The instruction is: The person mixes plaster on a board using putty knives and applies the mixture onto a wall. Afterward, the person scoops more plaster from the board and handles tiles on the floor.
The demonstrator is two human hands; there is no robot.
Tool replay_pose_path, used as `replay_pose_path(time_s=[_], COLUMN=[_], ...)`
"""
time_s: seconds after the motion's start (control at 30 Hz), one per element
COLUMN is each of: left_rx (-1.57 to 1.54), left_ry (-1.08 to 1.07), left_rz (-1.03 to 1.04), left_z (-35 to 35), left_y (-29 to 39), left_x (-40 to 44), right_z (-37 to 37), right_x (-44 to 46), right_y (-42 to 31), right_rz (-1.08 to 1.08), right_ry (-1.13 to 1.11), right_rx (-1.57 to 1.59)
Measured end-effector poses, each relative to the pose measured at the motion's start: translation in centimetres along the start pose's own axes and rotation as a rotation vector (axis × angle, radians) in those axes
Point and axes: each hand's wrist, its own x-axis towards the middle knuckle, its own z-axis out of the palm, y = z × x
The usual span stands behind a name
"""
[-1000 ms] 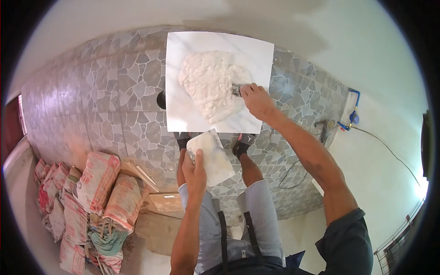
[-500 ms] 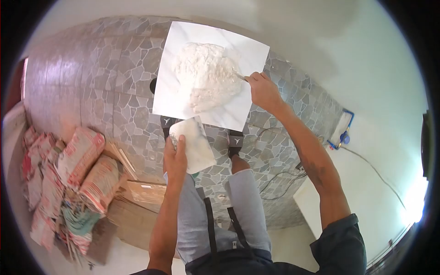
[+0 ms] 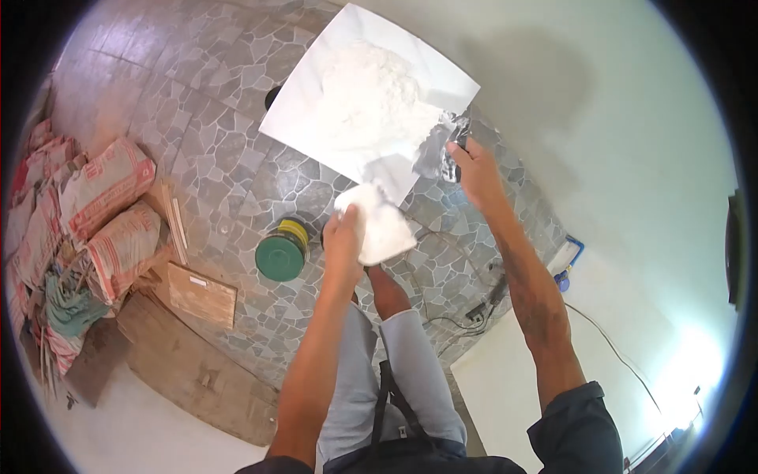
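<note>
My left hand [image 3: 343, 237] is closed on a flat white rectangular plate [image 3: 388, 231] with rounded corners, thumb on top, just off the near edge of the white marbled board [image 3: 296, 118]. A large mound of white paste [image 3: 367, 91] lies spread on that board. My right hand [image 3: 480, 172] grips a broad putty knife [image 3: 431, 152] by its dark handle at the board's right edge. White paste smears the knife near the handle. What supports the board is mostly hidden beneath it.
A bucket with a green lid [image 3: 280, 257] stands on the stone-patterned floor [image 3: 237, 142]. Stacked sacks [image 3: 110, 188] and a wooden panel [image 3: 201, 294] lie to the left. Cables [image 3: 471, 317] and a blue pipe [image 3: 576, 254] are at the right, by the wall.
My right hand has drawn the putty knife out of the paste to the board's right edge. My left hand has moved the plate right and up. The view has turned, showing the bucket.
</note>
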Motion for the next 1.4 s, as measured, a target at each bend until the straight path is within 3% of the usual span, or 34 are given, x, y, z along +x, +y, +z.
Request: replay_pose_path(time_s=[0.13,0.27,0.33,0.4,0.43,0.57,0.67,0.77,0.97,1.07,1.27,1.4], left_rx=[-0.087,-0.181,-0.095,-0.010,0.037,-0.092,0.191,0.446,0.812,0.686,0.543,0.433], left_ry=[-0.263,-0.391,-0.368,-0.402,-0.291,-0.368,-0.358,-0.318,-0.278,-0.338,-0.328,-0.237], left_rz=[-0.131,-0.216,-0.125,-0.040,-0.039,0.011,0.225,0.505,1.144,1.049,1.050,1.091], left_z=[2.2,5.1,5.6,5.1,6.5,5.6,5.4,6.6,9.1,10.0,10.4,9.3], left_y=[1.7,5.7,7.2,6.7,8.1,7.7,8.7,9.2,10.8,11.8,12.6,12.9], left_x=[3.3,4.2,5.0,8.1,5.5,9.8,11.9,13.7,16.5,16.2,17.8,18.2], right_z=[1.6,2.3,1.7,0.7,0.1,-3.2,-4.5,-3.6,-0.2,0.4,-1.2,-2.2], right_x=[-5.1,-5.9,-4.3,-3.2,-2.6,0.9,4.1,5.4,11.3,11.6,10.5,9.0], right_y=[-5.6,-7.5,-5.5,-3.9,-3.4,0.6,3.5,2.0,0.1,1.4,3.9,6.0], right_rz=[-0.250,-0.709,-0.975,-0.987,-0.985,-0.925,-0.975,-0.922,-1.413,-1.534,-1.399,-1.240], right_ry=[-0.031,-0.255,-0.340,-0.351,-0.348,-0.330,-0.236,-0.130,-0.070,-0.094,-0.205,-0.160], right_rx=[-0.546,-0.472,-0.547,-0.583,-0.616,-0.774,-0.804,-0.698,-0.890,-0.928,-1.026,-0.871])
